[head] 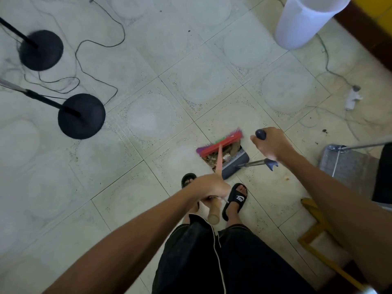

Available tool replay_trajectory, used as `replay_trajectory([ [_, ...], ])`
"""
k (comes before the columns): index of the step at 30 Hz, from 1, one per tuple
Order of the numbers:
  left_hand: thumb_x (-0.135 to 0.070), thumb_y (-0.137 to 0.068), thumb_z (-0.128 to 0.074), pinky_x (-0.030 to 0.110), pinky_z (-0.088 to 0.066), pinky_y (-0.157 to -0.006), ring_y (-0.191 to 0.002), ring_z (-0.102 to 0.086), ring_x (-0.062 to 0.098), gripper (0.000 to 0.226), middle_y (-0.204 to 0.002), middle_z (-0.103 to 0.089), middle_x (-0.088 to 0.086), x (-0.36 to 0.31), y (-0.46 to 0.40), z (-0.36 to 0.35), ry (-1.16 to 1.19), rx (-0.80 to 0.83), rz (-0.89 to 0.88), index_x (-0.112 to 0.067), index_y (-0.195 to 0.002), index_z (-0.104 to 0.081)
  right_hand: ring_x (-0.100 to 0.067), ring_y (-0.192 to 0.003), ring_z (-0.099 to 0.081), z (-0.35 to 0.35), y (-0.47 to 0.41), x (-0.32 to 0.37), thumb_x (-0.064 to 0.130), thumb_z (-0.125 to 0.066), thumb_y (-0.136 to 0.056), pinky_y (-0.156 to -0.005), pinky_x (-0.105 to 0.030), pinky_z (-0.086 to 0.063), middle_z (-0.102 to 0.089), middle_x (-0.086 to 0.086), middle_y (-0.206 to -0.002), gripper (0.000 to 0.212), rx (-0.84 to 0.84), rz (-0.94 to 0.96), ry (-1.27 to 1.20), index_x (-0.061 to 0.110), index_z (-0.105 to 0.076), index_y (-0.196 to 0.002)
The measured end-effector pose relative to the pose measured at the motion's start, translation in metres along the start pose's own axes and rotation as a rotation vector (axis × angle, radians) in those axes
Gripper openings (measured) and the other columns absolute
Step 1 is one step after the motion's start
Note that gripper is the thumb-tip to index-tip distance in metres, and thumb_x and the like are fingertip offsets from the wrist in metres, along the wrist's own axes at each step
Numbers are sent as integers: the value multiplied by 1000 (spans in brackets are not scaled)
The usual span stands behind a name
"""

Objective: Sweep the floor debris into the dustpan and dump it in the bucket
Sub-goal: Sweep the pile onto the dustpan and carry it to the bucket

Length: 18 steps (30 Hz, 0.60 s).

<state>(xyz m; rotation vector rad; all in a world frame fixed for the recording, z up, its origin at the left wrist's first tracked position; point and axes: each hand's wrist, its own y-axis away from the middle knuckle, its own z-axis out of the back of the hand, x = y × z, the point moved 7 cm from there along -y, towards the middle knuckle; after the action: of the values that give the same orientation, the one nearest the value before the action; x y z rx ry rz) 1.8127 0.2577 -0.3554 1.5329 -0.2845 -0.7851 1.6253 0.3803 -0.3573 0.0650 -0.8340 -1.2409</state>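
While both grip handles, broom [219,143] at dustpan [235,161] mouth.

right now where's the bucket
In the head view the white bucket stands at the top right, by the wall, well beyond the dustpan and broom.

A broom head [220,143] rests at the mouth of a dustpan [235,164] on the floor, just ahead of two feet. A bucket [305,24] stands far right. Two round stand bases [81,116] sit far left, among loose cables [99,45].
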Motion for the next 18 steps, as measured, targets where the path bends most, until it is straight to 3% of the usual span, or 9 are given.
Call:
replay_trajectory([
  [2, -7, -65, -46, 25, -43, -48, -48, -54, 18, 10, -57, -54, 5, -1, 5, 0, 97, -36, -16, -8, -75, -47, -11, -39, -26, 1, 1, -3, 20, -55, -90, -42, -23, -25, -29, 4, -44, 46, 10, 7, 5, 16, -31, -51],
  [5, 1, -72, -44, 25, -44, -43, -43, -55, 15, 11, -61, -55, 8, 13, 14, 20, 246, -65, -12, -1, -82, -49, -14, -41, -27, 3, 4, -8, 21, -55, -91, -45, -25, -26, -30, 1, -46, 45, 5, 10, 2, 14, -33, -52],
  [7, 2, -78, -45, 21, -43, -37, -37, -52, 11, 6, -59, -54, 6, 22, 23, 38, 249, -119, -10, 1, -76, -51, -13, -40, -26, 2, 6, -8, 22, -56, -90, -44, -24, -25, -30, 2, -45, 46, 10, 14, -10, 15, -33, -51],
  [11, 2, -81, -50, 14, -37, -31, -26, -46, 9, 16, -33, -51, -2, 26, 33, 79, 214, -212, -11, -1, -65, -53, -12, -40, -24, 5, 7, -6, 19, -56, -90, -43, -23, -25, -28, 3, -45, 47, 1, 20, -18, 16, -31, -50],
  [18, 0, -78, -49, 17, -41, -33, -25, -46, 12, 11, -39, -53, 5, 23, 31, 112, 133, -312, -5, -1, -68, -52, -17, -46, -28, 7, 8, -17, 19, -56, -89, -48, -28, -28, -30, -2, -49, 41, 3, -29, -2, 11, -35, -55],
])
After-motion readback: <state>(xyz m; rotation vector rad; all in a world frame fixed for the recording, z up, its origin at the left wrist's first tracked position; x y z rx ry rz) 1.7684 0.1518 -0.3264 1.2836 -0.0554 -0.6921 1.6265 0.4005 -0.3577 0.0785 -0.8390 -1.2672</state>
